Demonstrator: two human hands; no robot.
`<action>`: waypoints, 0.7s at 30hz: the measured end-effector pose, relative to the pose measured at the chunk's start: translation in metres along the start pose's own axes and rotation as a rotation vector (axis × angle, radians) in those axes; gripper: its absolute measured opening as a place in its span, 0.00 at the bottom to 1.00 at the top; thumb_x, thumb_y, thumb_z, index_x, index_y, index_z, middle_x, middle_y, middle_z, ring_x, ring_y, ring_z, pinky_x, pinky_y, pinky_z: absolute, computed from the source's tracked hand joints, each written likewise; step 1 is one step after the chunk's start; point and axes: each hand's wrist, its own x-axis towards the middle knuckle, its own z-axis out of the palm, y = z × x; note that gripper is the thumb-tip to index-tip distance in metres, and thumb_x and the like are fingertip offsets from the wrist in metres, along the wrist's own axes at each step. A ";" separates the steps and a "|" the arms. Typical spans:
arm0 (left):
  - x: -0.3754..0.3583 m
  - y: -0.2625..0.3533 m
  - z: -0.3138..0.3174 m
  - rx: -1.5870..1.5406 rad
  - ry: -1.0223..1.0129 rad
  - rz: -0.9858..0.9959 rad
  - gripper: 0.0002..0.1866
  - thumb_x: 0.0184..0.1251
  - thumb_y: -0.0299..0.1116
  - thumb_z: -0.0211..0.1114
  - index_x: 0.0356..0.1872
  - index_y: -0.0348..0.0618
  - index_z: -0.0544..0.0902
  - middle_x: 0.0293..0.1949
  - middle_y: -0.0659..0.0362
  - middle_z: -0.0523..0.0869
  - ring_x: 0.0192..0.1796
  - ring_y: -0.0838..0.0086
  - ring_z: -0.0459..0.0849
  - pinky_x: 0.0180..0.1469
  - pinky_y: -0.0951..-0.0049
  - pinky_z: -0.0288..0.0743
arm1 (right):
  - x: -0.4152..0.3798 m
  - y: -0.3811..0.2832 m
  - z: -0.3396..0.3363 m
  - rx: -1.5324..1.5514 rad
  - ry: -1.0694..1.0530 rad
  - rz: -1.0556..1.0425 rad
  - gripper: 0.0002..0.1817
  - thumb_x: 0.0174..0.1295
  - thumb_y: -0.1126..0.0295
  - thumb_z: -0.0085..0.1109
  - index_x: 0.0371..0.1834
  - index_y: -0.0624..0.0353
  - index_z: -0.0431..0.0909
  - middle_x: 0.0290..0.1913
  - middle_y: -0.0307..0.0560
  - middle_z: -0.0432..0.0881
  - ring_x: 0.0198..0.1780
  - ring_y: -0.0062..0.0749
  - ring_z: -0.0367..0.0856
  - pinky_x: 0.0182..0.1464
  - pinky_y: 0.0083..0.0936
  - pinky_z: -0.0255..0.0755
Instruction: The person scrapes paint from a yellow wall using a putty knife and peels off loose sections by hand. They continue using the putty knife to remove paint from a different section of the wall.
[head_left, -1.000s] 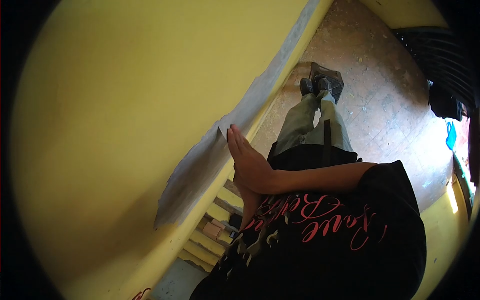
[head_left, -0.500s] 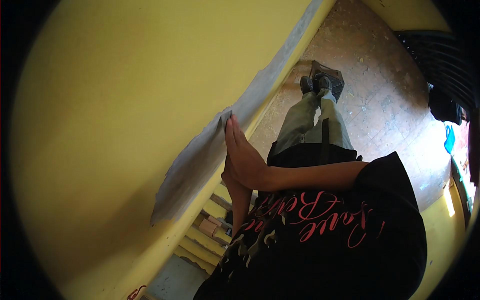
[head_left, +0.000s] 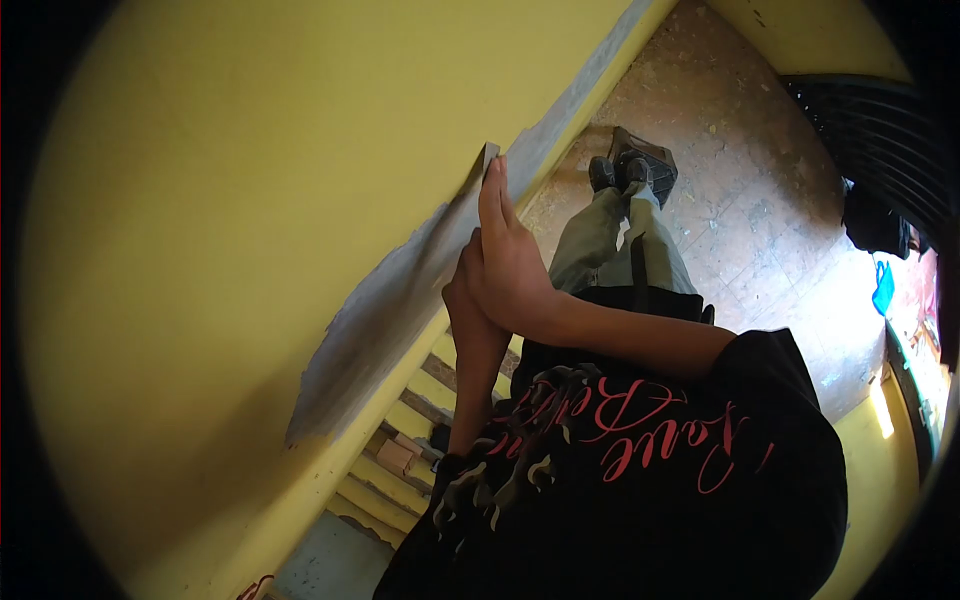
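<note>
My right hand point(head_left: 512, 262) presses its straight fingers together along the thin metal blade of a putty knife point(head_left: 489, 152), whose edge meets the wall. Tucked behind it and partly covered, my left hand point(head_left: 462, 287) has its fingers closed about the tool's lower part. The handle is hidden by both hands. Under and beside the blade runs a rough-edged grey patch point(head_left: 365, 345) on the yellow wall point(head_left: 240, 200), narrowing to a strip towards the top of the view.
My feet stand on a dark crate point(head_left: 660, 172) on a dusty tiled floor point(head_left: 720, 140). Below my left arm are yellow-edged steps point(head_left: 375, 490) with a brick-like block point(head_left: 396, 456). Dark bars point(head_left: 870, 130) and a black cloth-like item point(head_left: 875, 220) are at the right.
Both hands and the putty knife have moved up and slightly right along the grey patch. More of the blade shows beyond my fingertips. The whole view has shifted slightly.
</note>
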 end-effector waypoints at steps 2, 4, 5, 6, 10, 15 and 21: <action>0.002 0.002 0.001 -0.089 -0.005 -0.005 0.24 0.62 0.37 0.62 0.59 0.40 0.72 0.53 0.44 0.80 0.54 0.49 0.79 0.50 0.58 0.75 | -0.008 0.003 0.004 -0.051 -0.026 -0.064 0.43 0.52 0.85 0.47 0.70 0.84 0.36 0.70 0.88 0.41 0.73 0.77 0.43 0.74 0.48 0.50; -0.022 -0.010 0.007 -0.015 -0.011 -0.156 0.25 0.62 0.37 0.63 0.59 0.41 0.72 0.53 0.44 0.80 0.54 0.48 0.80 0.51 0.56 0.74 | -0.023 0.008 0.011 -0.057 -0.048 -0.102 0.43 0.51 0.84 0.48 0.69 0.85 0.36 0.69 0.89 0.42 0.73 0.77 0.43 0.75 0.48 0.48; -0.029 -0.013 0.010 -0.003 -0.016 -0.159 0.25 0.62 0.37 0.63 0.59 0.41 0.72 0.53 0.44 0.80 0.54 0.48 0.80 0.51 0.56 0.74 | -0.028 0.006 0.013 -0.118 -0.089 -0.130 0.43 0.53 0.83 0.47 0.70 0.83 0.36 0.70 0.86 0.42 0.74 0.72 0.43 0.74 0.44 0.50; -0.034 -0.016 0.009 -0.044 0.072 -0.139 0.22 0.60 0.36 0.65 0.54 0.38 0.74 0.49 0.44 0.82 0.50 0.49 0.81 0.49 0.59 0.75 | -0.031 0.005 0.016 -0.175 -0.127 -0.155 0.42 0.54 0.83 0.46 0.71 0.81 0.35 0.72 0.83 0.41 0.75 0.68 0.44 0.74 0.41 0.51; -0.042 -0.018 0.010 -0.092 0.164 -0.134 0.19 0.59 0.34 0.67 0.49 0.36 0.76 0.45 0.44 0.83 0.48 0.50 0.83 0.46 0.62 0.75 | -0.027 0.005 0.017 -0.153 -0.142 -0.128 0.43 0.51 0.84 0.47 0.70 0.82 0.36 0.71 0.83 0.42 0.76 0.68 0.41 0.76 0.41 0.46; -0.044 -0.015 0.016 -0.077 0.105 -0.172 0.19 0.59 0.34 0.67 0.49 0.36 0.76 0.45 0.44 0.83 0.48 0.50 0.83 0.46 0.62 0.75 | -0.031 0.001 0.015 -0.122 -0.174 -0.105 0.42 0.49 0.84 0.47 0.68 0.86 0.38 0.69 0.87 0.43 0.75 0.72 0.42 0.76 0.44 0.46; -0.029 -0.008 0.008 -0.074 0.129 -0.158 0.19 0.59 0.34 0.67 0.50 0.36 0.76 0.46 0.44 0.83 0.48 0.50 0.83 0.47 0.62 0.75 | -0.025 0.004 0.013 -0.051 -0.155 -0.104 0.41 0.49 0.83 0.48 0.67 0.88 0.40 0.68 0.89 0.44 0.74 0.75 0.41 0.76 0.45 0.45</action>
